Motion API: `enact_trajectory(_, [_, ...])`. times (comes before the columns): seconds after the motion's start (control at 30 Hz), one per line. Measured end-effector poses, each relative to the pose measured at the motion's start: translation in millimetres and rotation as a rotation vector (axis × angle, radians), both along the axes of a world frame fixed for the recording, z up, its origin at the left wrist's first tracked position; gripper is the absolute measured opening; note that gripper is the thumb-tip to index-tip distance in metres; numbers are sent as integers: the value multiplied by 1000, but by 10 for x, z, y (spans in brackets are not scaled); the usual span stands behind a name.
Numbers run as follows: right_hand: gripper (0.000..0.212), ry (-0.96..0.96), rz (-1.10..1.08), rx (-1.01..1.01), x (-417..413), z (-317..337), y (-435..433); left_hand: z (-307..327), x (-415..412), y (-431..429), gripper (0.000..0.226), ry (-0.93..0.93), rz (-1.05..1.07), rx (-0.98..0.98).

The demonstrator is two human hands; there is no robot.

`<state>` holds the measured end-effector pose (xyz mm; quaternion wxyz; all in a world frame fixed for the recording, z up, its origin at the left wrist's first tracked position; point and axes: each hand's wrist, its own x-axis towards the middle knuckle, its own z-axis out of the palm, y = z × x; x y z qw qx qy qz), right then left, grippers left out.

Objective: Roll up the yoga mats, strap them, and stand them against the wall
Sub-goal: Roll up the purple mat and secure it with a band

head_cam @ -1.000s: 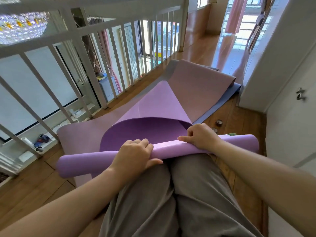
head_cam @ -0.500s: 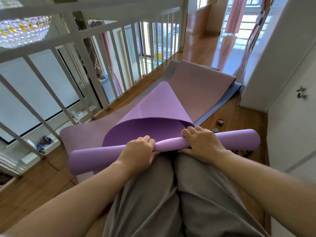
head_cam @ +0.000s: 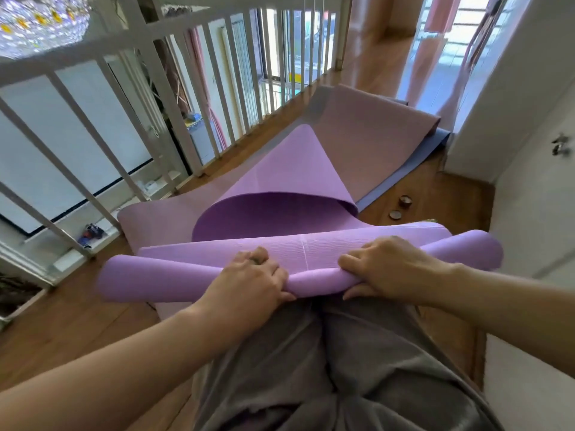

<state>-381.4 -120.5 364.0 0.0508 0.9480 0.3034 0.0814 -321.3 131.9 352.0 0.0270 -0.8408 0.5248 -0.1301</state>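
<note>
A purple yoga mat (head_cam: 289,181) is partly rolled into a tube (head_cam: 155,278) lying across my lap. Its free length loops forward over the floor. My left hand (head_cam: 252,275) grips the roll left of centre, fingers curled over the top. My right hand (head_cam: 385,265) grips it right of centre, thumb underneath. A pink mat (head_cam: 373,132) lies flat beneath the purple one, and a blue mat (head_cam: 417,163) shows under its right edge.
A white railing (head_cam: 174,98) runs along the left over a drop. A white wall and door (head_cam: 535,197) stand close on the right. Two small round objects (head_cam: 401,205) lie on the wooden floor (head_cam: 77,331) by the blue mat.
The roll has shifted up and toward me, and a flat band of mat now lies over its top. Both hands have regripped, fingers curling further round the roll.
</note>
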Motion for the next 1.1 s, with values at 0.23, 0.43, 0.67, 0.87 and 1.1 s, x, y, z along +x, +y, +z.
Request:
enact_trajectory(0.23, [56,-272,-194,344,-217,-448,3,-133,-63,51,52,59,125,-147])
enact_trajectory(0.43, [64,43,-366,414,141,-317,-94,-11,189,-27,36,513,317,-189])
enact_trajectory(0.67, [41,481,-555,462,470,-226,-166,98,519,-189,21,799,372,10])
enact_trajectory(0.87, [52,473,-601,298,699,-191,-138,81,607,-309,22,659,467,61])
enact_trajectory(1.1, [55,611,-710,459,833,-232,-155,-125,203,-130,30,189,214,-298])
